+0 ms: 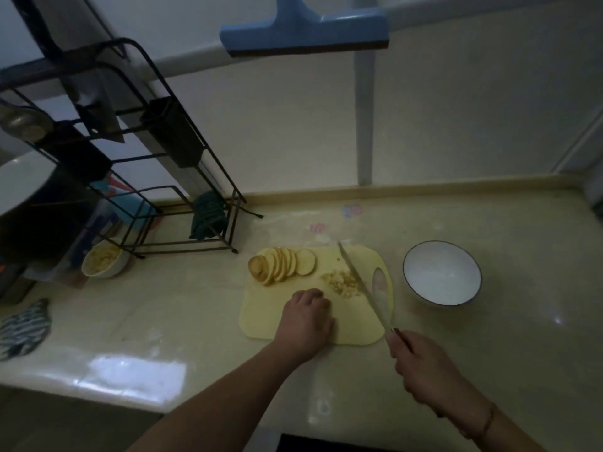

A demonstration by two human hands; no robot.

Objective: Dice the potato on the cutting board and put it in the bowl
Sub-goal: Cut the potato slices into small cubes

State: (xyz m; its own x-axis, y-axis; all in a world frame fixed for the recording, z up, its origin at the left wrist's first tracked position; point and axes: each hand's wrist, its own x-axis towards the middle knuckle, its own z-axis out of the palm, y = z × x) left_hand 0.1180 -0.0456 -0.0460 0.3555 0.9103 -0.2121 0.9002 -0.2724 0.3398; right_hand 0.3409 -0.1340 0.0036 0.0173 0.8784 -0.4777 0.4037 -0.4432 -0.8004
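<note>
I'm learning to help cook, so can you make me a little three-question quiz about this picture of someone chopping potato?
1. True or false: the white bowl right of the cutting board already has potato in it.
2. Which hand holds the knife? A) left hand B) right hand
3. Fill in: the potato slices lie at the board's far ____ corner.

Key:
1. False; it looks empty, and the diced potato is on the board beside the blade.
2. B; the left hand rests on the board with curled fingers.
3. Left.
</note>
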